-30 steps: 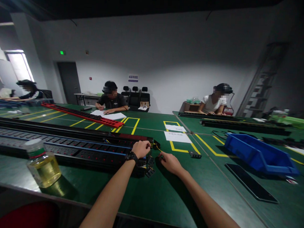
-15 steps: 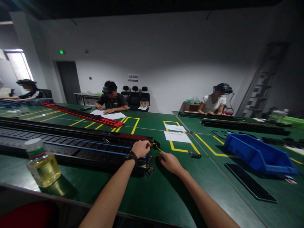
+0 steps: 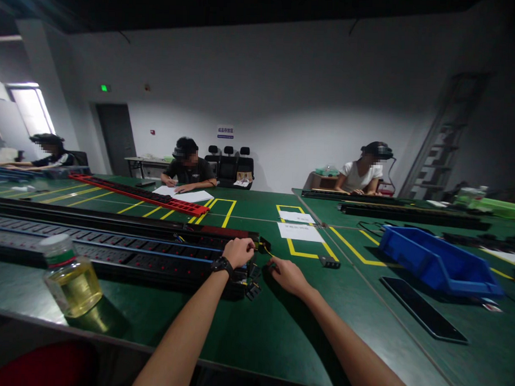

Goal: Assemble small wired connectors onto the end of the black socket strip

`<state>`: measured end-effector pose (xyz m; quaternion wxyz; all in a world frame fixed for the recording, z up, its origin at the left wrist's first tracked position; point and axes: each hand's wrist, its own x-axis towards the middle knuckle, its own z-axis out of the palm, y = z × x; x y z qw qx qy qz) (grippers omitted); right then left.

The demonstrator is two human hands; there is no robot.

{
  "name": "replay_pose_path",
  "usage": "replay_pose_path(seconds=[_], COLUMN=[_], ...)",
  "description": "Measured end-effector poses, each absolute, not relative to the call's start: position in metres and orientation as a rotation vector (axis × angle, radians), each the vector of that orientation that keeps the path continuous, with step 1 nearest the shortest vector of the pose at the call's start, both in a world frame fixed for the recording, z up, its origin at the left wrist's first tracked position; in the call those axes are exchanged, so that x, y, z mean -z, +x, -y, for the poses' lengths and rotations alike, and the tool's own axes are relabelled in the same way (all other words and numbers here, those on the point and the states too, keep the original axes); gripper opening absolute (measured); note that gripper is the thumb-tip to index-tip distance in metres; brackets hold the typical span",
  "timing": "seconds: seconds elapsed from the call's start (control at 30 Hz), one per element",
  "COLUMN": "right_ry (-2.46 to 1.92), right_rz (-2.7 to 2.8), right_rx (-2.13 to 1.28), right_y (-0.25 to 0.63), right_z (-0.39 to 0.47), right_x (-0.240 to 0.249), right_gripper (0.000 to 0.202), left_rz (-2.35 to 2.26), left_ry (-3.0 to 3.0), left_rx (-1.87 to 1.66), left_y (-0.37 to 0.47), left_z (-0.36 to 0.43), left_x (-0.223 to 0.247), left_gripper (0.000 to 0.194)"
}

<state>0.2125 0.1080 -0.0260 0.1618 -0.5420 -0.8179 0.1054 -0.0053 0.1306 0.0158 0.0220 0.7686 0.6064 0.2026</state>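
Across green counter (image 3: 235, 333), saw scarcely any change within a second: pinched yellow wire (image 3: 269, 252) in right hand (image 3: 290, 276), near right end of black rail (image 3: 113, 220); couldn't tell grip of left hand (image 3: 238, 252); likely held same step

Before us on the table (image 3: 273, 334), the rails (image 3: 132, 260) run off to the left, with the bottle (image 3: 72, 282) in front of them, our left hand (image 3: 238, 252) at their right end and our right hand (image 3: 290, 274) just right of it, at the wire (image 3: 269, 252). Farther right we have the block (image 3: 330, 263), the sheets (image 3: 300, 233) behind it to the left, and the bin (image 3: 438, 261) with the phone (image 3: 424, 308) in front. Behind the rails we see the strip (image 3: 187, 206), then a co-worker (image 3: 190, 171), chairs (image 3: 228, 166) behind to the right and the door (image 3: 113, 137) behind to the left.
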Motion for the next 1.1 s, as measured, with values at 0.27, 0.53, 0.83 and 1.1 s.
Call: replay_pose_path(seconds=[0.27,0.53,0.83,1.1], right_ry=[-1.542,-1.521,-1.509,-1.525], right_rz=[2.335,2.334,2.34,2.343], right_rx=[-0.301,-0.299,-0.29,-0.284], right_y=[0.2135,0.214,0.2146,0.2139], right_z=[-0.11,-0.1107,-0.1124,-0.1107], right_x=[0.0284,0.03,0.033,0.0305], right_gripper=[0.026,0.025,0.026,0.026], left_rz=[-1.883,-1.886,-1.898,-1.894], left_ry=[2.374,2.376,2.375,2.374], left_rx=[-0.626,-0.632,-0.63,-0.624], left_y=[-0.005,-0.0053,-0.0043,-0.0047], left_z=[-0.1304,-0.1303,-0.1318,-0.1306], left_x=[-0.0157,-0.0158,-0.0143,-0.0156], left_gripper=[0.023,0.022,0.023,0.024])
